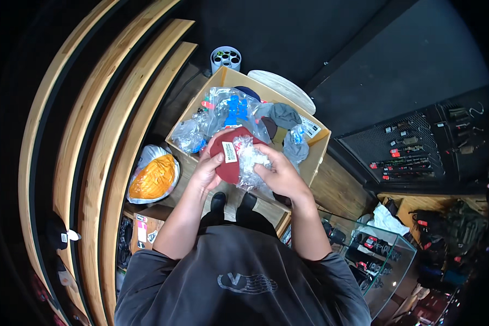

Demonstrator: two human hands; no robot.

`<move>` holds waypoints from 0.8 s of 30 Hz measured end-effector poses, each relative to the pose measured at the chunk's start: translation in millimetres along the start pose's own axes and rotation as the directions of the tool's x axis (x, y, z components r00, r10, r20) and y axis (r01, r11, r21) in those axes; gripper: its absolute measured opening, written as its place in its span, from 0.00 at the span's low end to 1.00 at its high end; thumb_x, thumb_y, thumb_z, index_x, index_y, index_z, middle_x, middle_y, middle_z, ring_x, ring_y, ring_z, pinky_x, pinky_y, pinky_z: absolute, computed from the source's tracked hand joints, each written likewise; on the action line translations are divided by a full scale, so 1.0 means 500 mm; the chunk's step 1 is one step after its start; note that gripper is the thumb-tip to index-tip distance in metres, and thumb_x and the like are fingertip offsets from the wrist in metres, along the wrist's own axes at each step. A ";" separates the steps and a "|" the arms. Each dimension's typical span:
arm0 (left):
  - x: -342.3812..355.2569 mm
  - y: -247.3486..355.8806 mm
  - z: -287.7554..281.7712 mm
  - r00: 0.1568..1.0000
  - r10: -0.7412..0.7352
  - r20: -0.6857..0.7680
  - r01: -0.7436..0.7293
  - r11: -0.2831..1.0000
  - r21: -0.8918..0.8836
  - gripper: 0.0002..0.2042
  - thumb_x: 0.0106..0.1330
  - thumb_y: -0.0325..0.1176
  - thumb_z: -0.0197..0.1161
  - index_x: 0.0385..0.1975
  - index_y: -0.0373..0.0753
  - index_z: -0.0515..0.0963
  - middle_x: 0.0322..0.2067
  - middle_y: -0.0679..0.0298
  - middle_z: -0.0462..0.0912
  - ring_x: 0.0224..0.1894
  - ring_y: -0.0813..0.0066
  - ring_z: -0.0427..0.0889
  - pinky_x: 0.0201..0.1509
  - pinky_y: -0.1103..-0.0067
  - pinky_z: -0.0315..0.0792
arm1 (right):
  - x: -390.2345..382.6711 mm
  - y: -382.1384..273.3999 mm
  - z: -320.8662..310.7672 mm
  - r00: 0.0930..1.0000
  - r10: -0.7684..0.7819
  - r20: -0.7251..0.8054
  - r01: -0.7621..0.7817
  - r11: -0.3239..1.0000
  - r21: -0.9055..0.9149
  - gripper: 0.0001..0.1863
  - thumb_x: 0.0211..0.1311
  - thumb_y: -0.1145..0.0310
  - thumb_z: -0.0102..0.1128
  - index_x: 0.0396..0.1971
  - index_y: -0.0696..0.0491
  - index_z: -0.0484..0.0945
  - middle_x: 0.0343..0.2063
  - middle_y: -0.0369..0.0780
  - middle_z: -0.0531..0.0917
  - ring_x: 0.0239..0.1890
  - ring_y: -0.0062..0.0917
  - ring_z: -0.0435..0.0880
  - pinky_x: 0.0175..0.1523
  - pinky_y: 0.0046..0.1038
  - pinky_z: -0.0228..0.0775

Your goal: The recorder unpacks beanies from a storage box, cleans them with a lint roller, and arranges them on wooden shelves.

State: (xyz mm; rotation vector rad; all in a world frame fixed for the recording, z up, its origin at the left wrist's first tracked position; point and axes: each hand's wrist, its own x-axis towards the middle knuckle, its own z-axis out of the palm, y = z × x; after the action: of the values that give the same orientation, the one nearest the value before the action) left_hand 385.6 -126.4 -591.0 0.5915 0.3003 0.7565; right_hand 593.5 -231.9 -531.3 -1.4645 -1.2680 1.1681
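Observation:
My left hand point(209, 168) grips a dark red fabric item point(228, 171), which looks like a cap or beanie, with a white label stuck on it. My right hand point(274, 171) is closed on crumpled clear plastic point(246, 163) lying over the red item. Both are held above the near edge of a large cardboard box point(319, 152). Inside it are bags with blue pieces point(236, 108), grey and olive fabric items point(285, 114), and other crumpled plastic point(186, 135).
Curved wooden slats point(114, 125) rise at the left, beside an orange-and-white bundle point(151, 179) on the floor. Behind the box are a cylindrical holder point(225, 60) and a round board point(282, 87). At right stand a mesh display panel point(358, 152) and a glass case point(405, 255).

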 end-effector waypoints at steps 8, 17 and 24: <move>-0.049 0.018 0.006 0.999 0.026 0.040 -0.025 1.000 -0.014 0.52 0.65 0.48 0.83 0.84 0.40 0.57 0.77 0.53 0.71 0.77 0.58 0.74 0.79 0.60 0.73 | -0.060 -0.092 0.027 0.971 -0.216 0.099 0.237 0.874 -0.423 0.27 0.52 0.86 0.61 0.55 0.58 0.86 0.66 0.48 0.78 0.72 0.50 0.75 0.77 0.44 0.68; -0.071 0.038 0.054 0.988 -0.085 0.132 0.074 0.993 0.088 0.32 0.80 0.32 0.68 0.80 0.38 0.66 0.78 0.55 0.71 0.78 0.66 0.72 0.81 0.63 0.68 | -0.056 -0.076 0.106 0.848 -0.370 -0.379 0.145 0.850 -0.507 0.30 0.50 0.89 0.65 0.58 0.60 0.81 0.58 0.51 0.80 0.67 0.52 0.79 0.71 0.42 0.72; -0.052 0.014 0.071 0.976 -0.026 0.217 0.001 0.994 0.111 0.44 0.68 0.28 0.80 0.82 0.41 0.61 0.75 0.56 0.74 0.76 0.63 0.75 0.81 0.62 0.70 | -0.099 -0.061 0.145 0.586 -0.330 -0.740 -0.126 0.865 -0.486 0.23 0.45 0.86 0.73 0.43 0.57 0.76 0.41 0.43 0.78 0.40 0.35 0.81 0.48 0.32 0.79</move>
State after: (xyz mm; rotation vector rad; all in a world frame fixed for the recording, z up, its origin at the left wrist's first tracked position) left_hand 379.8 -154.8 -557.3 0.7703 0.1433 0.6577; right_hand 514.1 -275.4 -510.2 -1.9303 -0.9654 -0.0467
